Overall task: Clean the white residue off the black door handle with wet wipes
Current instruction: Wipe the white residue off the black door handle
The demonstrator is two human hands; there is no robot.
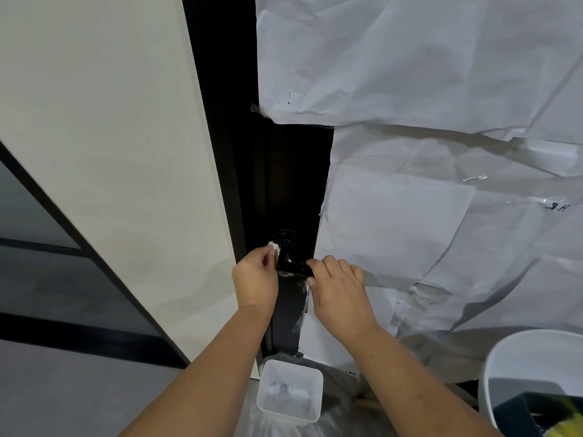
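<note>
Head view: the black door handle (293, 267) is being worked on at the edge of the dark door (284, 184), low in the middle of the frame. A wet wipe (273, 247) is being pinched in the left hand (256, 279), bunched up and pressed beside the handle's neck, just under the round rosette (285, 239). The lever's free end is being gripped by the right hand (339, 288), fingers curled over it, steadying it. The hands are being kept apart, one on each side of the handle. Wiping is judged mid-way: the neck area is being cleaned, and a pale streak is possibly being left along the lever's lower edge, though glare cannot be ruled out. A white tub (290, 394) holding crumpled white material, probably wipes, is sitting on the floor below. White paper sheets (426, 74) are covering the door panel.
</note>
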